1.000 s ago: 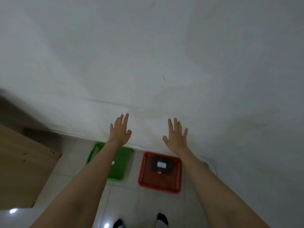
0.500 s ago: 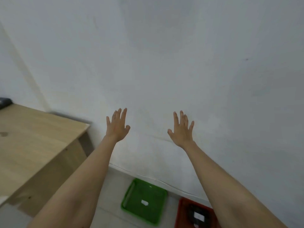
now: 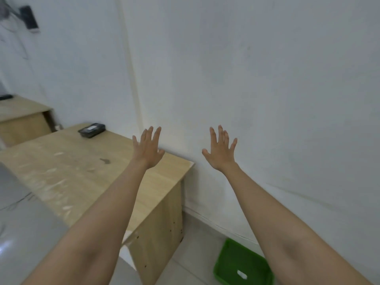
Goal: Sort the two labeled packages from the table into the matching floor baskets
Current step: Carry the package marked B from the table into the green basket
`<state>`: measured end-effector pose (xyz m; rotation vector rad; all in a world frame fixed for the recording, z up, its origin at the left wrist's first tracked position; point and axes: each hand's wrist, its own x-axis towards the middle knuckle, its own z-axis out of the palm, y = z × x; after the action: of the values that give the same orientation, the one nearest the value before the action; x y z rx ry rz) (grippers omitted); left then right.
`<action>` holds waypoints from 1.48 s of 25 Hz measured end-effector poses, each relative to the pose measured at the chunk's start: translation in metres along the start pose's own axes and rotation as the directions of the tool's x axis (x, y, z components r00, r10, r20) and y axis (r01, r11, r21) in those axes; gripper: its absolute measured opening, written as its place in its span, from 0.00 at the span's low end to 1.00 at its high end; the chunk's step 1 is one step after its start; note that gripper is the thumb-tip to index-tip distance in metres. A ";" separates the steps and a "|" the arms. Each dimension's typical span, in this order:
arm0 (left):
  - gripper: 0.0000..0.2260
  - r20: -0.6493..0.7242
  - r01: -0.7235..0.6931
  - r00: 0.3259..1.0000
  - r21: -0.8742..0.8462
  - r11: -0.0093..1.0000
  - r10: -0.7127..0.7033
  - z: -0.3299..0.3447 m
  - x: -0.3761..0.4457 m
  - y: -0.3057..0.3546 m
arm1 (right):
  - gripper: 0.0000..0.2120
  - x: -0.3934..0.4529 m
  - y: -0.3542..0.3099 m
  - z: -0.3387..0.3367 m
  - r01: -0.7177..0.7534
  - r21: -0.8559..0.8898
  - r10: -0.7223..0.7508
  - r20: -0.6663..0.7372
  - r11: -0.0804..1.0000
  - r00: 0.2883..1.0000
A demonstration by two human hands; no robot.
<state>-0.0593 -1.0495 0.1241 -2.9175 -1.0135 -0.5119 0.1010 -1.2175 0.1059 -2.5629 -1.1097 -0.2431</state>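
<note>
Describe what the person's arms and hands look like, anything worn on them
Both arms are bare up to the frame edge, with no sleeves in view. The left hand and right hand wear no gloves, and no rings, watch or wristbands are visible. No markings show.

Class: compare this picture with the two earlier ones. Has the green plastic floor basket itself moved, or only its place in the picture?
Cannot tell of any real move. The green plastic floor basket has slid down-right in the picture, but it sits beside the same white wall throughout, so the head camera turned.
</note>
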 end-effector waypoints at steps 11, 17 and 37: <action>0.32 -0.021 0.067 0.998 0.006 0.998 -0.067 -0.015 0.134 -0.265 | 0.35 0.181 -0.235 0.078 0.062 0.020 -0.062 -0.031 0.998 0.998; 0.31 -0.030 0.075 0.997 0.021 0.997 -0.074 -0.010 0.195 -0.393 | 0.35 0.253 -0.353 0.131 0.100 -0.021 -0.101 -0.025 0.995 0.995; 0.30 0.176 -0.011 0.984 -0.164 0.986 0.040 0.112 0.392 -0.774 | 0.31 0.441 -0.638 0.374 -0.202 0.064 0.192 0.137 0.977 0.972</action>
<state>-0.2055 -0.1888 0.0647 -3.1663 -0.9945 -0.3517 -0.0570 -0.3745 0.0355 -2.6262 -0.8798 0.0167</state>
